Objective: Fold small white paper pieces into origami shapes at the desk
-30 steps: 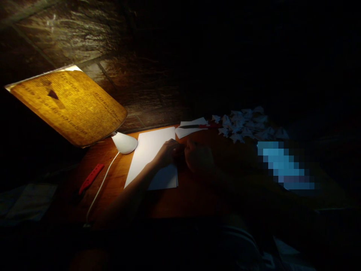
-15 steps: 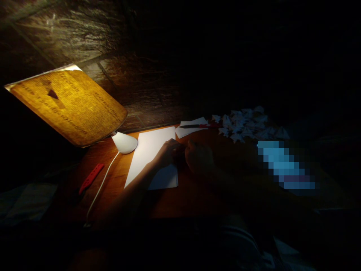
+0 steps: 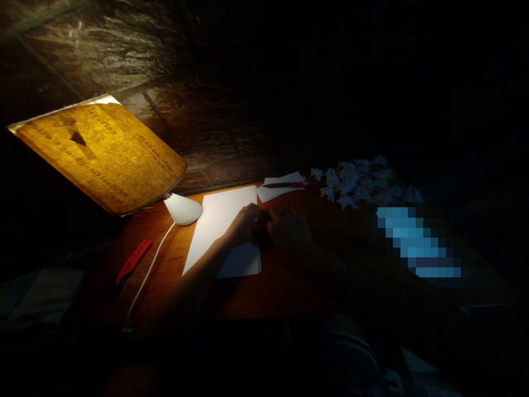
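My left hand [image 3: 249,219] is above the right side of a stack of white paper [image 3: 225,220], its fingers curled inward. Close against it, my right hand [image 3: 288,229] is closed too, in deep shadow. The fingertips of both hands meet, and whatever is between them is too dark to make out. Behind the hands lie smaller white paper pieces [image 3: 273,193] with a dark and red slender tool [image 3: 289,185] across them. A heap of folded white paper shapes [image 3: 359,182] sits at the back right of the wooden table [image 3: 165,270].
A lamp with a yellow printed shade [image 3: 103,160] and white base [image 3: 184,209] stands at the left. Its white cord [image 3: 149,275] runs to the front edge, beside a red strap-like object [image 3: 134,262]. A pixelated bright screen [image 3: 417,242] is at the right. A stone wall [image 3: 124,49] rises behind.
My right hand has shifted slightly left, closer to my left hand, and its fingers have turned a little. My left hand has hardly moved.
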A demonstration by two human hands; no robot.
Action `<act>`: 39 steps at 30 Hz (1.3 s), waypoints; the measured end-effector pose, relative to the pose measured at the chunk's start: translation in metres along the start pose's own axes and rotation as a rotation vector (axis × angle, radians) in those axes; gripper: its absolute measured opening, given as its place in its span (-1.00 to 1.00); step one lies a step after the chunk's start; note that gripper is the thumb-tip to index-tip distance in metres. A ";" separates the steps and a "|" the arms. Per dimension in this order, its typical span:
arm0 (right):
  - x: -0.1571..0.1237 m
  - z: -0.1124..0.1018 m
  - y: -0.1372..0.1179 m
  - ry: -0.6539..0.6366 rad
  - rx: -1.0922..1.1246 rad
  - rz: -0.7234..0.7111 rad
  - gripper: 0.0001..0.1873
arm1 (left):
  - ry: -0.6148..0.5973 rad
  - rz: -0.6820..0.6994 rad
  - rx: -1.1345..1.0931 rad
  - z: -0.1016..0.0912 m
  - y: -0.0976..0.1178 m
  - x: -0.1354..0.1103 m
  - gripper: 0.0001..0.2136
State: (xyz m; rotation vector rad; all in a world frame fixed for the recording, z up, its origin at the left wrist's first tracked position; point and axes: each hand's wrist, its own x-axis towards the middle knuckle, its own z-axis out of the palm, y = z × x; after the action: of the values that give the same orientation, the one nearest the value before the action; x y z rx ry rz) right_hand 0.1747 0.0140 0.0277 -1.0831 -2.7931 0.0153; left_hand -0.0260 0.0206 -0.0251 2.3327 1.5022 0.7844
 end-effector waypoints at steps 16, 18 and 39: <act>0.029 0.038 0.088 0.170 0.881 -0.129 -0.80 | -0.006 0.047 0.065 0.001 0.000 0.002 -0.83; 0.029 0.041 0.088 0.124 0.912 -0.158 -0.82 | -0.007 0.060 0.070 0.000 0.001 0.003 -0.80; 0.033 0.040 0.097 -0.051 0.912 -0.225 -0.84 | -0.075 0.054 0.131 -0.007 0.006 0.003 -0.78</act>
State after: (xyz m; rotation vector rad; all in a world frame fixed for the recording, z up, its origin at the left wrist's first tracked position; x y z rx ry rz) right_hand 0.2100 0.1098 -0.0131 -0.5272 -2.4237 1.1561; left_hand -0.0243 0.0198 -0.0159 2.4772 1.5064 0.6206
